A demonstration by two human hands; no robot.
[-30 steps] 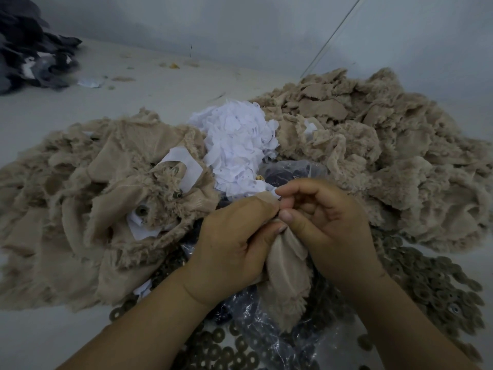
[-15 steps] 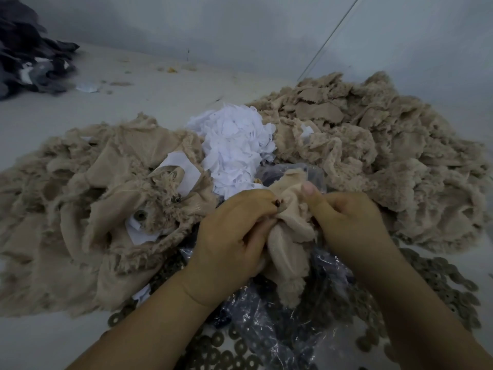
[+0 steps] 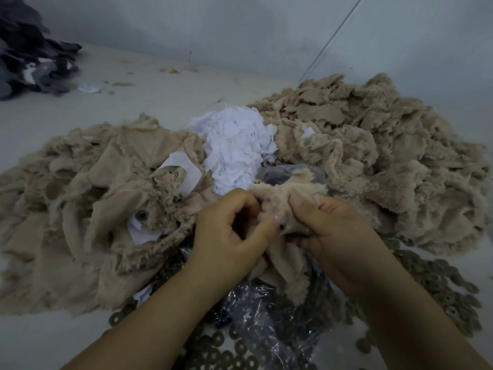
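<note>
A: The hands, how do they stand?

B: The left hand (image 3: 232,231) and the right hand (image 3: 333,236) are close together, low in the middle of the view. Both grip one beige furry cloth piece (image 3: 288,188). The left hand has its fingers curled and its thumb pressed on the cloth. The right hand pinches it between thumb and fingers from the other side.

A: And where is this cloth piece?

B: It is held up between the two hands, above a clear plastic bag (image 3: 266,324) with small dark things inside. The upper edge of the piece spreads out above the fingers. The lower end hangs down between the wrists, toward the bag. By the tip of the left thumb there is a small dark spot on the cloth; it is too small to tell what it is.

A: What lies around?

B: On the left is a big heap of the same beige furry cloth (image 3: 80,209), with some white slips among it. On the right is another heap of smaller beige pieces (image 3: 386,161). Between the two heaps, behind the hands, sits a pile of white scraps (image 3: 234,145). Many flat brownish rings (image 3: 440,284) lie on the counter (image 3: 133,97) near the bag, in front and to the right. In the far left corner is a heap of dark cloth (image 3: 26,57), well apart from the rest.
</note>
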